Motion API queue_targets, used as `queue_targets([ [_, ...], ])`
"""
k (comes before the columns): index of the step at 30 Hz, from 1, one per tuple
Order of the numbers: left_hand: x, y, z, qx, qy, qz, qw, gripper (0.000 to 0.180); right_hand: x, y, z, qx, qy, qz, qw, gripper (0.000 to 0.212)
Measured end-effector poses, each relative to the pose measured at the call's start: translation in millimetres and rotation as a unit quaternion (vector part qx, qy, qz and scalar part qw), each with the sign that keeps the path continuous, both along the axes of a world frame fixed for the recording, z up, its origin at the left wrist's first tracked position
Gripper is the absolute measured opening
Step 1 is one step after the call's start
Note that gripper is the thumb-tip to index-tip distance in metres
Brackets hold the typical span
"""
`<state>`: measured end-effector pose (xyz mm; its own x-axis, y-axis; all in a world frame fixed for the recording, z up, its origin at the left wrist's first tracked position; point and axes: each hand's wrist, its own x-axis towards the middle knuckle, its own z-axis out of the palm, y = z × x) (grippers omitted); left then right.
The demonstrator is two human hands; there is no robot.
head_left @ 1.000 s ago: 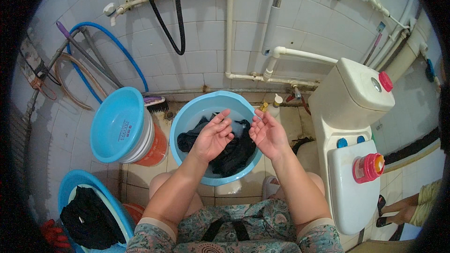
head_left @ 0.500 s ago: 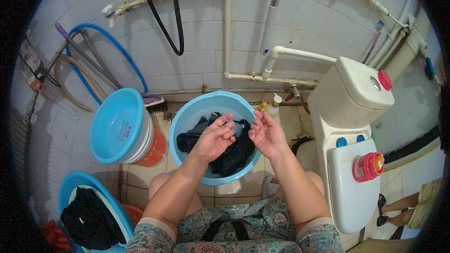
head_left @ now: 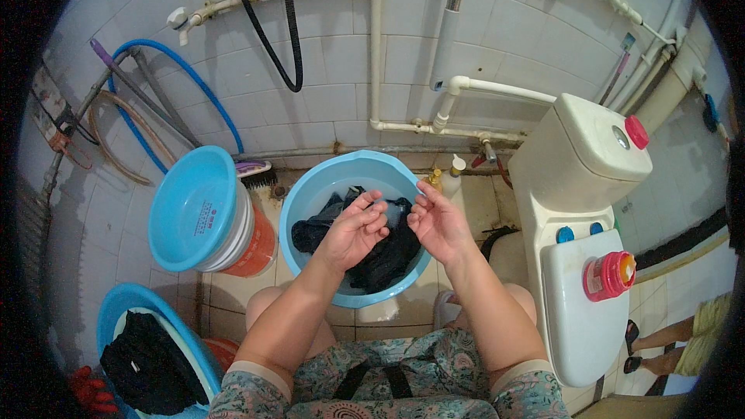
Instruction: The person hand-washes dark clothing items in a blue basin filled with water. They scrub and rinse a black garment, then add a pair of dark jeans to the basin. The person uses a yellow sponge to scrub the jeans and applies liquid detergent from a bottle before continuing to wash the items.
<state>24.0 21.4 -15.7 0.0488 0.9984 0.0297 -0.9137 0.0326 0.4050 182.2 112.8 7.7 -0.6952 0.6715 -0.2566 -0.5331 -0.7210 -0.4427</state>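
A light blue basin (head_left: 292,260) stands on the tiled floor in front of me, holding water (head_left: 317,200) and a heap of dark wet clothes (head_left: 392,260). Both hands hover over it, palms turned up. The fingers of my left hand (head_left: 353,231) are loosely bent and apart, with nothing in them. Over the basin's right side, my right hand (head_left: 440,225) is held the same way, also free of any object. Neither hand appears to touch the cloth, though my left hand and forearm hide part of it.
At left, a blue basin (head_left: 190,213) tops an orange-and-white bucket (head_left: 254,244); below it sits another basin (head_left: 116,310) with black clothing (head_left: 147,365). A brush (head_left: 260,174) and pump bottle (head_left: 452,178) lie beyond. A toilet (head_left: 586,326) bearing a pink jar (head_left: 608,276) stands right, a person's legs (head_left: 663,345) beyond.
My right hand has shifted very slightly to the left. The left hand and the clothes in the basin look the same.
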Motion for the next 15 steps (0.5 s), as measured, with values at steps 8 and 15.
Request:
queue_targets([
  [8, -1.5, -0.2, 3.2, 0.015, -0.04, -0.016, 0.999, 0.029, -1.5, -2.1, 1.7, 0.047, -0.012, 0.025, 0.999, 0.034],
  [15, -3.1, -2.2, 4.2, 0.02, -0.053, -0.025, 0.998, 0.028, -1.1, -4.1, 2.5, 0.063, -0.018, 0.027, 0.997, 0.034],
])
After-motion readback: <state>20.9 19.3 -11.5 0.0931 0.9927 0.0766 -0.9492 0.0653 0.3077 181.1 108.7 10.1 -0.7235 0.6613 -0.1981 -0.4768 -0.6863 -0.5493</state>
